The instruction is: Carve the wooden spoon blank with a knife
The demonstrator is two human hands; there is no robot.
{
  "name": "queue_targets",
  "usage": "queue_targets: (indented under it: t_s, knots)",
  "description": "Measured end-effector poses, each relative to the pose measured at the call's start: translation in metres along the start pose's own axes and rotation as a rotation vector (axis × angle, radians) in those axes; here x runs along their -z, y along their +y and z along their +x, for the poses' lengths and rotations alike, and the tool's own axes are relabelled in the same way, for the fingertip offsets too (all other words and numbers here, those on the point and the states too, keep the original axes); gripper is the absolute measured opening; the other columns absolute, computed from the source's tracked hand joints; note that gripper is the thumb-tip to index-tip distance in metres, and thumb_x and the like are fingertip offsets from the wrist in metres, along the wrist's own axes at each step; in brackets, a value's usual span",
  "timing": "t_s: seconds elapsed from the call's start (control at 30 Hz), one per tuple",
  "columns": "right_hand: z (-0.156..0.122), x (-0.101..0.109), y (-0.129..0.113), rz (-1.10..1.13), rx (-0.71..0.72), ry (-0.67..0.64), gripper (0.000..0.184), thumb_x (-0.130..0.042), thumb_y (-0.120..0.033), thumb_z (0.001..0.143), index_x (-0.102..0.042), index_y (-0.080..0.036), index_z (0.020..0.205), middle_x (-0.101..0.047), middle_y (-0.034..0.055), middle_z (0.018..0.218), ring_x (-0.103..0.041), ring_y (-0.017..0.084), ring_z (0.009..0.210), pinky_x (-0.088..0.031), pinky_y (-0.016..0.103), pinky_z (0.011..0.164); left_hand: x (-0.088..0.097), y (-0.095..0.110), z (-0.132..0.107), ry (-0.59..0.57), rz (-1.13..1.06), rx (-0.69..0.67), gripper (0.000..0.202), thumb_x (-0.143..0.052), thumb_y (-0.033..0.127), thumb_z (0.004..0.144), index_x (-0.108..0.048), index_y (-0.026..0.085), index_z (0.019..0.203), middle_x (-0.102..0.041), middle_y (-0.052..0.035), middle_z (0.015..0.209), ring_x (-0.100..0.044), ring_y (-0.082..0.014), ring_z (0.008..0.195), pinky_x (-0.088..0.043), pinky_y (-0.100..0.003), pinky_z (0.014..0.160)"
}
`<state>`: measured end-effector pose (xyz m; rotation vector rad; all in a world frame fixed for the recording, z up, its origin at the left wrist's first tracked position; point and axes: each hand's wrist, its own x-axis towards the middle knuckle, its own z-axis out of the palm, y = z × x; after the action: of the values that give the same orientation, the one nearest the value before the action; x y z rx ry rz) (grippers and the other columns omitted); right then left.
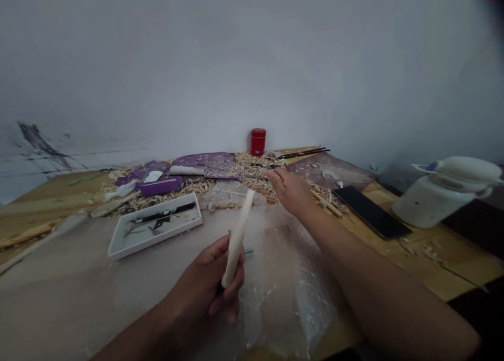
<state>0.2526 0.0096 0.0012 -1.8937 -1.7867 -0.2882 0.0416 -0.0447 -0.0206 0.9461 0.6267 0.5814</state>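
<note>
My left hand (214, 272) is closed around a pale, whittled wooden stick (239, 237), which tilts up and away, slightly to the right. A thin green bit shows beside its fingers. My right hand (289, 188) is stretched forward over the heap of wood shavings (258, 185) near the wall. Its fingers are bent together and point left; what they hold, if anything, is hidden. Small dark tools lie among the shavings by its fingertips. To the left, a white tray (120, 248) holds dark-handled knives (169, 213) and small metal pieces.
A red canister (258, 142) stands by the wall. Purple packaging (161, 186) lies back left. Thin brushes (305, 152) rest back right. A black phone (372, 212) and a white lidded jar (437, 195) are at the right. Clear plastic sheeting (157, 282) covers the front of the table.
</note>
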Motion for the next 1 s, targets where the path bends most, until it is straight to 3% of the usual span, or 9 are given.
queue_targets:
  t_s: [0.13,0.33,0.43,0.53,0.63,0.77,0.9,1.0]
  knots:
    - [-0.008,0.0,-0.01,0.016,0.076,-0.01,0.051,-0.013,-0.05,0.088,-0.053,-0.019,0.082,-0.059,0.0022,0.069,-0.052,0.014,0.061,-0.02,0.023,0.05,0.007,0.004,0.006,0.123,0.071,-0.062,0.014,-0.042,0.031,0.079,-0.043,0.019,0.074,-0.04,0.0088,0.041,-0.021,-0.0015,0.026,-0.04,-0.019,0.034]
    - [-0.038,-0.005,-0.054,0.108,0.507,-0.281,0.047,-0.021,-0.052,0.086,-0.054,-0.019,0.084,-0.062,0.0012,0.076,-0.054,0.014,0.065,-0.022,0.023,0.052,0.019,0.01,0.015,0.301,0.244,-0.181,0.017,-0.043,0.035,0.079,-0.041,0.019,0.074,-0.042,0.0095,0.04,-0.03,-0.0035,0.025,-0.039,-0.02,0.034]
    - [-0.042,-0.005,-0.058,0.116,0.57,-0.331,0.045,-0.022,-0.05,0.086,-0.054,-0.019,0.087,-0.063,0.0021,0.078,-0.054,0.014,0.065,-0.023,0.023,0.053,0.019,0.009,0.014,0.315,0.256,-0.169,0.015,-0.044,0.035,0.078,-0.043,0.02,0.077,-0.04,0.0102,0.039,-0.031,-0.0043,0.025,-0.037,-0.019,0.032]
    - [-0.042,-0.002,-0.056,0.138,0.589,-0.322,0.046,-0.022,-0.051,0.086,-0.054,-0.019,0.088,-0.062,0.0019,0.077,-0.054,0.014,0.065,-0.024,0.023,0.053,0.015,0.009,0.012,0.257,0.207,-0.151,0.017,-0.044,0.037,0.078,-0.043,0.02,0.075,-0.04,0.0103,0.038,-0.026,-0.003,0.024,-0.038,-0.02,0.033]
    - [-0.038,0.0,-0.054,0.128,0.52,-0.289,0.049,-0.019,-0.051,0.086,-0.055,-0.019,0.085,-0.062,0.0017,0.075,-0.054,0.013,0.064,-0.022,0.023,0.052,0.009,0.008,0.009,0.21,0.14,-0.137,0.02,-0.042,0.038,0.079,-0.043,0.019,0.072,-0.04,0.0097,0.038,-0.025,-0.0024,0.024,-0.04,-0.021,0.035]
    - [-0.025,-0.004,-0.041,0.036,0.405,-0.253,0.051,-0.019,-0.056,0.084,-0.056,-0.021,0.083,-0.062,0.0007,0.074,-0.054,0.014,0.064,-0.019,0.023,0.05,0.006,0.006,0.007,0.19,0.134,-0.109,0.021,-0.041,0.037,0.08,-0.041,0.019,0.069,-0.041,0.0087,0.038,-0.033,-0.0042,0.025,-0.039,-0.02,0.034]
    - [-0.005,-0.007,-0.012,-0.08,0.063,-0.107,0.053,-0.014,-0.053,0.086,-0.056,-0.02,0.083,-0.061,0.0033,0.071,-0.053,0.016,0.063,-0.019,0.024,0.049,0.007,0.002,0.006,0.173,0.177,-0.088,0.019,-0.044,0.036,0.079,-0.041,0.019,0.07,-0.042,0.0088,0.038,-0.039,-0.0054,0.026,-0.034,-0.016,0.03]
    - [-0.003,-0.006,-0.003,-0.069,0.003,-0.01,0.051,-0.013,-0.048,0.088,-0.055,-0.019,0.084,-0.061,0.0035,0.071,-0.053,0.016,0.064,-0.02,0.024,0.05,0.009,0.003,0.007,0.218,0.242,-0.089,0.021,-0.044,0.038,0.078,-0.04,0.019,0.069,-0.043,0.0088,0.038,-0.039,-0.005,0.024,-0.032,-0.015,0.029]
